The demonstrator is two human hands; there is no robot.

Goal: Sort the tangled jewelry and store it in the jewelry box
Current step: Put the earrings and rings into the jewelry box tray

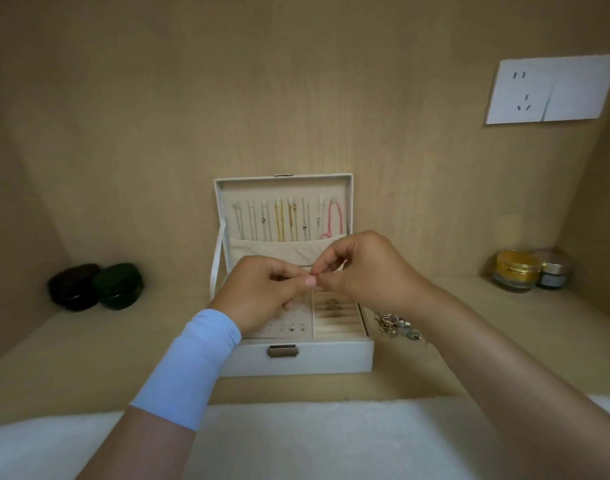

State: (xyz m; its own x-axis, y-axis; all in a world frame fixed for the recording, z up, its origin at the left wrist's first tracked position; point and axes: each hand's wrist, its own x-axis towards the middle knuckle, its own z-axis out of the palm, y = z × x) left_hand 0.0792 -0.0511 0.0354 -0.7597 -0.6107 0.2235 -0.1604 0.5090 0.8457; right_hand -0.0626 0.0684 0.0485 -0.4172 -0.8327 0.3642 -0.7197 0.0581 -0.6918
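Fingertips of my left hand (262, 294) and right hand (364, 268) pinch a piece too tiny to see, likely light, slippery, easily dropped.

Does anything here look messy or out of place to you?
One thing: a tangled heap of jewelry lies loose on the shelf just right of the open jewelry box, outside its compartments, while the necklaces in its lid hang in neat rows. The left hand and right hand pinch a small item, too tiny to identify.
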